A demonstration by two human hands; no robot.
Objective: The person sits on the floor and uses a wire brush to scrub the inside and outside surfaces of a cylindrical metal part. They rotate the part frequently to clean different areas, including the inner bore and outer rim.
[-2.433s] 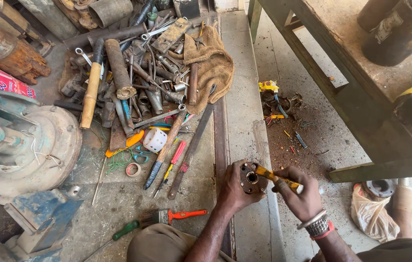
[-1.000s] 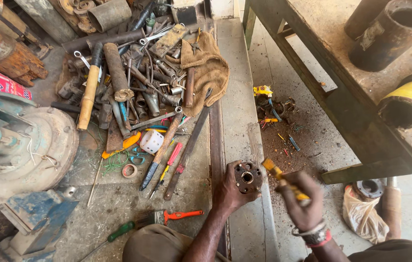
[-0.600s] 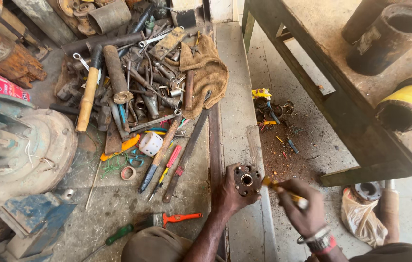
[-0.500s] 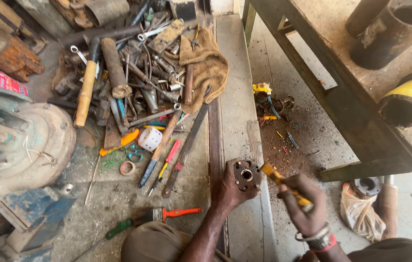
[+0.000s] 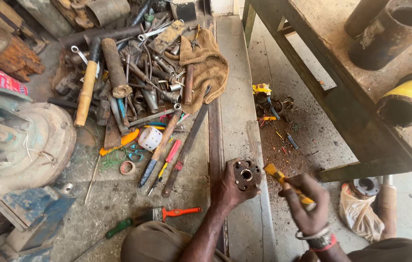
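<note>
My left hand (image 5: pixel 227 187) grips a rusty round metal part (image 5: pixel 246 175) with a centre hole and several small holes, held face up over a concrete step (image 5: pixel 237 97). Just right of it, my right hand (image 5: pixel 305 201) is closed around a yellow-handled tool (image 5: pixel 283 182). The tool's tip points up and left, a short gap away from the part's right edge. A metal bracelet and a red band sit on my right wrist.
A heap of wrenches, pipes, files and screwdrivers (image 5: pixel 138 77) covers the floor at left, with a brown rag (image 5: pixel 208 68). An orange-handled brush (image 5: pixel 169 213) and green screwdriver (image 5: pixel 118 230) lie near my knee. A motor housing (image 5: pixel 26 145) sits far left, a metal bench (image 5: pixel 356 87) right.
The tool's tip was in the part's centre hole, then my right hand pulled it out to the right. It now hovers beside the part, which stays in my left hand.
</note>
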